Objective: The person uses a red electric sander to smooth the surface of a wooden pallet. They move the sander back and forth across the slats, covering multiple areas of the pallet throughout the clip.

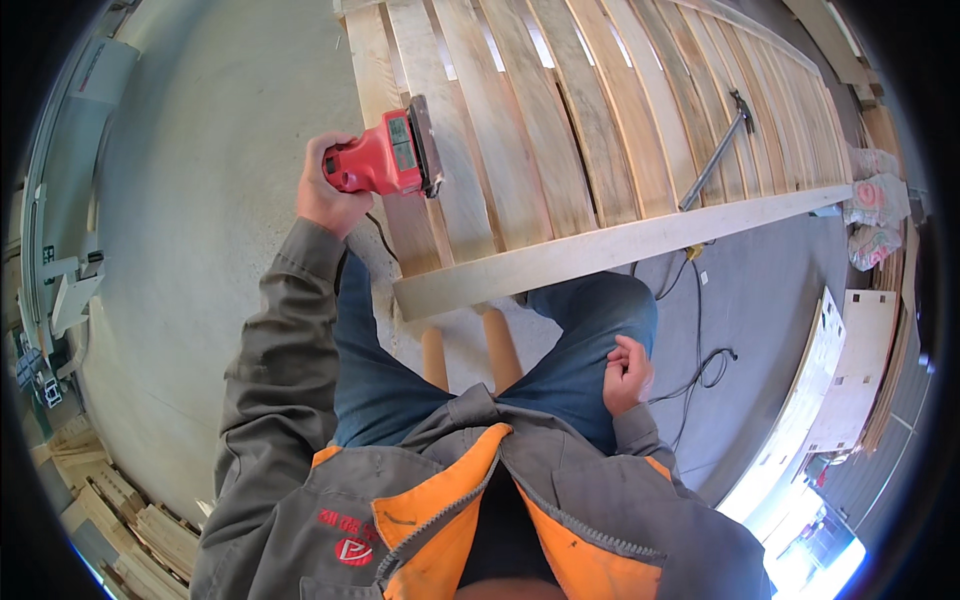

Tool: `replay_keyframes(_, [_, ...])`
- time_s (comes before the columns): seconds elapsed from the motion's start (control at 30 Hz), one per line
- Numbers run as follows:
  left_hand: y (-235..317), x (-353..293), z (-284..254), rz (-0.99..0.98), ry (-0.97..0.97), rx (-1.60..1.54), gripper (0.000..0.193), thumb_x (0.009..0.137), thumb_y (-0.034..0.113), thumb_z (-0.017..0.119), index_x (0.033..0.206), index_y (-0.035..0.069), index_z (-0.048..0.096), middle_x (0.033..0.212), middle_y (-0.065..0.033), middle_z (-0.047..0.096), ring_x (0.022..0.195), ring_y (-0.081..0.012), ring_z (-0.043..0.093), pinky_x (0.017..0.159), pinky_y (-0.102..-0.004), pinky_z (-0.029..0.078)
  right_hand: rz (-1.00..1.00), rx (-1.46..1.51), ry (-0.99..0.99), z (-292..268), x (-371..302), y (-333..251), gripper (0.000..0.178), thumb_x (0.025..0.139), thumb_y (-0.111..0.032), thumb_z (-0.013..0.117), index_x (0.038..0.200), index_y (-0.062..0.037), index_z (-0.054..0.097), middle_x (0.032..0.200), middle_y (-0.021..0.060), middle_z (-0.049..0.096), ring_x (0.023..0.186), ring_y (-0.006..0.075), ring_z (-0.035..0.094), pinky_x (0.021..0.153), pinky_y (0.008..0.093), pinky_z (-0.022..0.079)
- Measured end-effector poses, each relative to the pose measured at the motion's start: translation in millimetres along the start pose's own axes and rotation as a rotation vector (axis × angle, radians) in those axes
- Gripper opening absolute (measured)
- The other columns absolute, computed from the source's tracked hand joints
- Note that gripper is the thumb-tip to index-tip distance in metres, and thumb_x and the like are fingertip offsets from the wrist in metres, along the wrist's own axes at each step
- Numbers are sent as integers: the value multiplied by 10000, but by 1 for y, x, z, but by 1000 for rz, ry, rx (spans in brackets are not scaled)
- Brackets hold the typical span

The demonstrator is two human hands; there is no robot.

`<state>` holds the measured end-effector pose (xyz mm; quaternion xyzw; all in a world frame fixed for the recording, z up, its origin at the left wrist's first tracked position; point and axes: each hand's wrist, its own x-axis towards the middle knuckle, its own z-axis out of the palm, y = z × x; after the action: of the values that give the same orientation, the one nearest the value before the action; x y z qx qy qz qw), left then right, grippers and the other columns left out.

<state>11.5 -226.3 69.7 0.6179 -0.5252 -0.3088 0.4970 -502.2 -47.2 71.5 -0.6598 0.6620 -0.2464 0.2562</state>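
Note:
My left hand is wrapped round the body of a red electric sander. The sander is tipped on its side, its dark sanding pad facing right, above the left end of a slatted wooden frame. Whether the pad touches a slat, I cannot tell. By my right knee, my right hand is loosely curled, and nothing shows in its fingers. A hammer with a dark head lies across the slats at the right, its handle end near the front rail.
A black cable runs over the floor right of my knee, with a loop in it. Pale boards with square holes stand at the right, near patterned sacks. Wood offcuts lie at lower left; a machine stands at far left.

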Motion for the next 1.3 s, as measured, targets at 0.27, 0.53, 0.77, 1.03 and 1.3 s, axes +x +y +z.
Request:
replay_keyframes(0.27, [-13, 29, -3, 83, 7, 19, 738, 648, -164, 740, 1310, 85, 529, 1231, -96, 668, 1164, -218, 667, 991, -338, 549, -3, -18, -6, 0, 5, -3, 401, 823, 81, 565, 1195, -11, 681, 837, 113, 676, 706, 243, 671, 653, 344, 548])
replay_keyframes(0.53, [-16, 55, -8, 58, 6, 28, 731, 645, -169, 744, 1300, 79, 534, 1249, -112, 677, 1198, -230, 661, 1020, -358, 548, 16, -2, -7, 4, 7, 4, 403, 820, 70, 556, 1195, -15, 675, 822, 115, 668, 688, 246, 666, 637, 353, 543])
replay_keyframes(0.77, [-23, 81, -12, 89, 12, 28, 731, 640, -155, 747, 1300, 79, 541, 1214, -81, 664, 1150, -203, 668, 990, -329, 548, 34, 16, -12, 4, 12, 2, 378, 829, 45, 581, 1189, -22, 677, 806, 104, 662, 665, 239, 642, 612, 336, 512])
replay_keyframes(1.03, [-37, 113, -16, 97, 22, 34, 744, 628, -154, 744, 1305, 80, 542, 1229, -77, 657, 1172, -204, 659, 1001, -332, 545, 33, -8, -8, 6, 14, 4, 386, 814, 55, 584, 1179, -24, 682, 792, 96, 653, 675, 236, 638, 604, 342, 504])
replay_keyframes(1.3, [-45, 145, -21, 100, 21, 12, 759, 615, -159, 747, 1310, 76, 550, 1232, -74, 650, 1184, -188, 645, 1006, -324, 535, 74, -24, -28, 7, 18, 1, 404, 793, 63, 567, 1172, -16, 681, 792, 106, 656, 679, 253, 659, 615, 344, 521])
